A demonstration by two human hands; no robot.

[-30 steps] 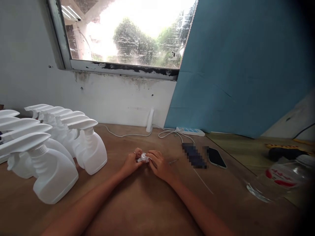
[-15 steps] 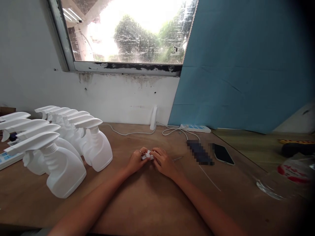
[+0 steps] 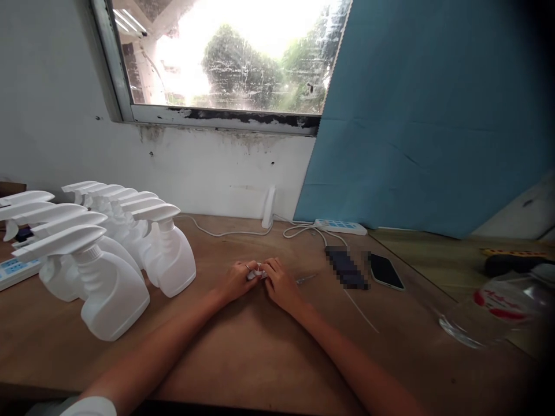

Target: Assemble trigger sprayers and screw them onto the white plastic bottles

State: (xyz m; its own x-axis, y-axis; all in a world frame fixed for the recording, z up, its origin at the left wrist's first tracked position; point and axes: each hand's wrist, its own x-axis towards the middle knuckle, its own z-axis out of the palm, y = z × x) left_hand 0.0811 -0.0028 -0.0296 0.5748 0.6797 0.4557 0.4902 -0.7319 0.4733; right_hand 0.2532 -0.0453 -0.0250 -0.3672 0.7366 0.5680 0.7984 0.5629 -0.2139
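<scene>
In the head view my left hand [image 3: 235, 282] and my right hand [image 3: 278, 284] meet over the table, fingers bent. Between their fingertips they grip a small white plastic part [image 3: 257, 273], mostly covered by the fingers, so its exact kind cannot be made out. My left hand wears a ring. Just right of my right hand lies a thin greyish tool [image 3: 307, 278], too small to name. White trigger spray bottles [image 3: 118, 300] stand upright in rows to the left of my hands.
A phone [image 3: 385, 271] lies to the right beside a pixelated dark object [image 3: 346, 268]. Farther right stands a clear plastic bottle [image 3: 481, 318]. Power strips [image 3: 340, 226] and a white cable [image 3: 221, 234] run along the wall. A thin white strip [image 3: 363, 312] lies nearer me.
The camera view has shifted slightly. My fingers have moved a little around the white plastic part, and more of it is covered now. The bottles stand as before.
</scene>
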